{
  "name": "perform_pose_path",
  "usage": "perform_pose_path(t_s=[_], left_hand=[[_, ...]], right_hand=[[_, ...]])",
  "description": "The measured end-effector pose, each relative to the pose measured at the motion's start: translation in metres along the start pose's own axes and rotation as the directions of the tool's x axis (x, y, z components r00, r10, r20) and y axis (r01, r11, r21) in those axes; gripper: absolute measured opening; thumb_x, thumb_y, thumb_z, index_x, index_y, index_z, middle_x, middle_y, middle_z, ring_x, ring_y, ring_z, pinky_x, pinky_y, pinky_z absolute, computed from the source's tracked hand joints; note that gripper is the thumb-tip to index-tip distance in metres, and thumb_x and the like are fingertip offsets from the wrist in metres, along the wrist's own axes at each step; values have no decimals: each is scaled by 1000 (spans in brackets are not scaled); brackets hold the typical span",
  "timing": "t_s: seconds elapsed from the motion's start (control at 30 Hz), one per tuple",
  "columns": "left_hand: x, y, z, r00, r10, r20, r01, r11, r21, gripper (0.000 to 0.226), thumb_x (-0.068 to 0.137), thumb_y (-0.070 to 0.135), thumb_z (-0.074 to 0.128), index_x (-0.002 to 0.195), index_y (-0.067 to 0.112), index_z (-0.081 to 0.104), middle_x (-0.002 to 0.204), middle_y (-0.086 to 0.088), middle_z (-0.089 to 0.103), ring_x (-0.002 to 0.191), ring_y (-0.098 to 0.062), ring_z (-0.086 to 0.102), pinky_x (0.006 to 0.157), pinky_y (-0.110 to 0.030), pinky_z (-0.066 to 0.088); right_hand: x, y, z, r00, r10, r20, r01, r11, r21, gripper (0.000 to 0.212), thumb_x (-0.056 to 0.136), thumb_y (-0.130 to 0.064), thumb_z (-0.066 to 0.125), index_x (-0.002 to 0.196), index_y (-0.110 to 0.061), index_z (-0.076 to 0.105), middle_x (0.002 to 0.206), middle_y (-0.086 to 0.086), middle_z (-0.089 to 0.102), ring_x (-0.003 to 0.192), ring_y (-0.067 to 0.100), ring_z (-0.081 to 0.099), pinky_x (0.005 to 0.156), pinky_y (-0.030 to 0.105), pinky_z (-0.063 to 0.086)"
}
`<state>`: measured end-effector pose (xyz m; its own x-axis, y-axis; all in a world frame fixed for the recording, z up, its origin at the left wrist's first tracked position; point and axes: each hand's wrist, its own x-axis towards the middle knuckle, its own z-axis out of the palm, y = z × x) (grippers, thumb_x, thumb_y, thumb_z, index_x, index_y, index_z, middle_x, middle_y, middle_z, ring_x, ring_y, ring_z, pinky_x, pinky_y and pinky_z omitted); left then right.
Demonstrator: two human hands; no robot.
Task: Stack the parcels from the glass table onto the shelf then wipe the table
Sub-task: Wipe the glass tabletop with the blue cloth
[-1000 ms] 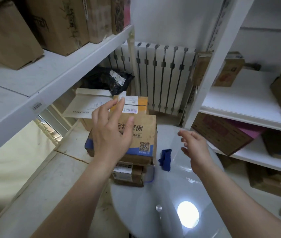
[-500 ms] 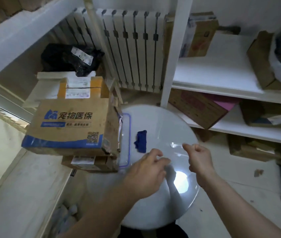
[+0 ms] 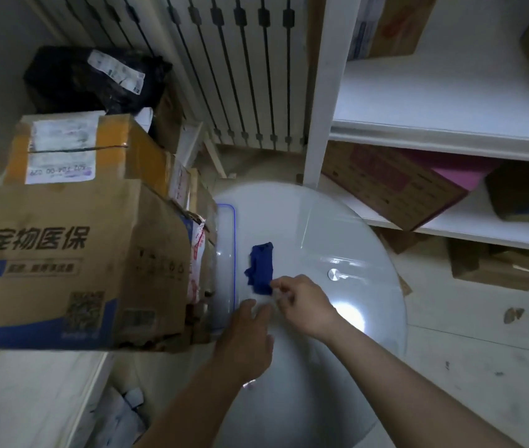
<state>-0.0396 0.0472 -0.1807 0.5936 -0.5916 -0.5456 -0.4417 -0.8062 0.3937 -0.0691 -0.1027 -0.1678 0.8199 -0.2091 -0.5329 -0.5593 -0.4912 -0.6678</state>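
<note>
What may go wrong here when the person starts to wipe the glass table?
The printed carton stands close beside the glass table; a wide stroke of the left hand may knock it. The blue cloth is small and bunched, with the right hand at its corner; wiping may miss areas.

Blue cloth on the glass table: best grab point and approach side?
Pinch the blue cloth at its near end, coming from above on the person's side. It lies as a crumpled strip running away from the person on the glass table, so the bunched folds there likely give the fingers purchase. The right hand is at that end; stacked parcels crowd the left side.
</note>
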Motion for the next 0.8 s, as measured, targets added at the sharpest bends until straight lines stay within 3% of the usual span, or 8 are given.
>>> perform_pose_path(t_s=[0.2,0.33,0.4,0.47,0.53,0.6,0.7,0.8], left_hand=[[15,-20,13,995,49,-87,-51,998,-30,55,92,28,49,144,17,33,139,-3,34,126,-18,39,108,-30,35],[9,-27,23,992,85,-92,-90,995,-43,49,95,28,46,142,22,34,140,1,31,126,-15,36,104,-27,36],[8,-30,23,987,117,-106,-125,989,-73,48,96,25,46,142,21,35,141,1,30,129,-13,35,105,-24,34],[7,-31,23,983,131,-129,-146,982,-119,50,96,24,47,144,19,36,141,1,32,129,-13,38,106,-21,30],[7,-29,21,978,126,-164,-152,975,-161,48,95,21,51,142,16,40,138,-2,37,127,-15,42,104,-17,27],[8,-25,21,976,99,-192,-138,971,-198,45,94,18,53,139,16,45,135,-3,41,124,-16,46,101,-15,27],[12,-19,22,975,42,-219,-97,964,-246,43,93,15,53,136,15,48,133,-4,44,121,-17,49,98,-13,28],[17,-18,29,968,18,-252,-78,970,-229,43,92,14,55,135,14,50,132,-7,45,121,-20,50,100,-16,29]], right_hand=[[54,-18,40,999,-22,34,31,958,-284,56,98,-35,47,151,-38,29,134,11,28,128,29,30,110,33,34],[77,-2,53,998,32,-54,-50,928,-370,44,98,-38,42,140,-23,44,137,13,38,128,33,30,104,35,32],[70,5,53,972,-1,-236,-40,985,-168,33,98,-27,47,125,-13,59,126,12,57,122,31,46,96,30,35],[53,10,47,866,154,-476,-60,977,206,20,91,-23,61,106,-12,70,105,5,69,101,22,61,89,28,43],[35,20,36,748,439,-498,-68,797,600,7,82,-22,73,85,-18,68,82,-2,66,79,16,61,79,27,48],[21,38,26,695,604,-389,-48,579,814,17,80,-15,75,76,-20,59,74,-2,58,72,18,56,72,29,48],[4,68,12,670,661,-339,-3,459,889,22,83,-5,69,79,-20,54,79,0,55,79,21,54,71,30,46],[-9,94,7,593,629,-503,-181,712,678,17,85,-11,68,92,-21,56,107,1,54,96,23,56,84,29,47]])
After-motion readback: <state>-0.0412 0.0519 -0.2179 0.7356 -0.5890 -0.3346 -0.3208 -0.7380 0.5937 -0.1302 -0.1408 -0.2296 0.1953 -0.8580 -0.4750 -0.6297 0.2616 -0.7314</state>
